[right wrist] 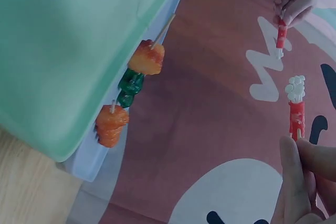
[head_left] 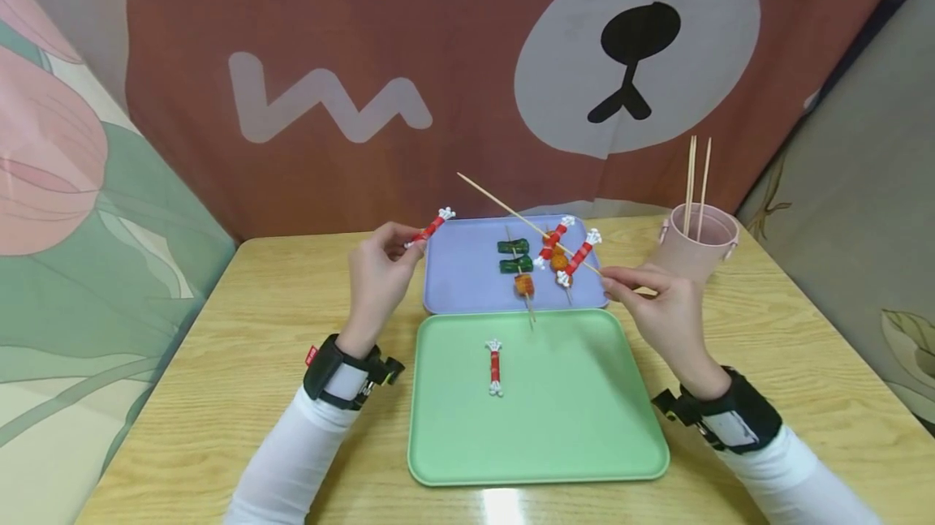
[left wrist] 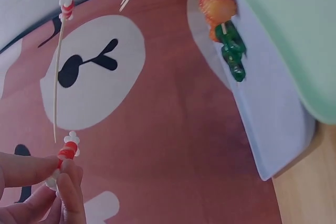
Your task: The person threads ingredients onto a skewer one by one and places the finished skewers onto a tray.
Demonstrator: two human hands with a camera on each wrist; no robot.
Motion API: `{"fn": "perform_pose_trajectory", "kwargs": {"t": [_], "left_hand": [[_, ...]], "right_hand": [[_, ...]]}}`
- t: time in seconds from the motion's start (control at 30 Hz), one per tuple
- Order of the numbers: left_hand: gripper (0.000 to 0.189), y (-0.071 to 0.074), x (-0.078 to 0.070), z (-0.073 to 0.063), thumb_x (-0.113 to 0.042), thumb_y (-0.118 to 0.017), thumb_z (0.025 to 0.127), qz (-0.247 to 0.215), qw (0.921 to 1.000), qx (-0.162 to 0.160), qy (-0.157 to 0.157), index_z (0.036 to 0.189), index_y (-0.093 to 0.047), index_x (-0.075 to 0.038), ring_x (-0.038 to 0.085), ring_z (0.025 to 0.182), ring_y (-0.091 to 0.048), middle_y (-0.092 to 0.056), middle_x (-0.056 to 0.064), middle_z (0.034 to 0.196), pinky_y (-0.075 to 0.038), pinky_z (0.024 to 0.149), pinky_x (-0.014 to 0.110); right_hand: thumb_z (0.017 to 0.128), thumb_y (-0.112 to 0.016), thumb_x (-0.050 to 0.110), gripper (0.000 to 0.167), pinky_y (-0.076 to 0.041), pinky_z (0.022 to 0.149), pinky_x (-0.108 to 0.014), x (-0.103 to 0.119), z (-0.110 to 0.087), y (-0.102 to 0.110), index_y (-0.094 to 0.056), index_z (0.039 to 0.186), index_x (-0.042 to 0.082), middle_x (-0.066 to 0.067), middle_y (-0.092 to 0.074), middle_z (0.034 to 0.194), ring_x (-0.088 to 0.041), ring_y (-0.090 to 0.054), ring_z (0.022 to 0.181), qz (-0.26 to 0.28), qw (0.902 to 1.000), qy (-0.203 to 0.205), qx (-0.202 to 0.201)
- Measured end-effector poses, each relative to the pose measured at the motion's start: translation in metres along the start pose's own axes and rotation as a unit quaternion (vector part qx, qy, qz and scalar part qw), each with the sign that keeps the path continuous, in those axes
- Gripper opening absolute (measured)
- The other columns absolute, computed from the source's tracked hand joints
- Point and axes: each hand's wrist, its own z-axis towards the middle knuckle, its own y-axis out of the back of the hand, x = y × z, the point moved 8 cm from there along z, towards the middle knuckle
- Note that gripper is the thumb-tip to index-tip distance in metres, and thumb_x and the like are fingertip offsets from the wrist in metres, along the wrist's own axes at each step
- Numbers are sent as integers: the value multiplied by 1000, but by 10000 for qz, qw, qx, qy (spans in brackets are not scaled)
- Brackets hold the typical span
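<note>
My right hand point(head_left: 668, 314) pinches a thin wooden skewer point(head_left: 491, 195) near one end. Threaded on it are two red pieces with frilly white ends point(head_left: 582, 257), and its bare tip points up toward the left. Between thumb and fingers, my left hand point(head_left: 380, 273) holds a similar red-and-white piece point(left wrist: 68, 151), apart from the skewer tip. Another such piece point(head_left: 495, 369) lies on the green tray point(head_left: 577, 419). Behind it, the lavender tray point(head_left: 460, 269) carries skewers of green pieces point(head_left: 515, 264) and orange chunks point(right wrist: 147, 57); the held skewer partly covers one of them.
A pink bucket point(head_left: 694, 253) with several upright bare skewers point(head_left: 690, 184) stands on the wooden table point(head_left: 292, 298), behind my right hand. A brown cloth with a bear face point(head_left: 329, 176) hangs at the table's back edge.
</note>
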Motion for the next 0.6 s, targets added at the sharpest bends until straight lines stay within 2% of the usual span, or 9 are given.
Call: {"fn": "perform_pose_trajectory", "kwargs": {"t": [0.17,0.37,0.5,0.6], "left_hand": [[10,6,-2,8,-10,-69,85,-277,9994,-210,22,92,-70,-2,19,67,-66,-71,10,82,-48,56,16],[13,9,-5,14,-13,-69,86,-330,9986,-402,28,94,-71,-3,18,65,-66,-71,10,81,-47,52,17],[14,9,-4,19,-14,-68,87,-474,9976,-493,103,94,-71,-2,20,65,-67,-71,11,80,-49,53,18],[15,12,-4,23,-15,-68,87,-610,9961,-619,136,94,-71,-2,22,65,-68,-71,12,80,-51,55,18]], "right_hand": [[73,-72,-14,13,-50,58,-9,10,2,-2,-72,86,-11,-20,-69,74,3,-64,64,164,9998,53,39],[72,-71,-16,15,-50,57,-10,15,1,-6,-72,87,-12,-21,-69,73,2,-64,64,236,9996,81,101],[73,-71,-16,16,-49,55,-11,13,0,-9,-72,88,-12,-20,-68,73,0,-65,65,277,9995,64,149],[73,-72,-15,17,-48,54,-11,3,-2,-13,-72,89,-9,-19,-68,74,1,-64,66,361,9992,38,158]]}}
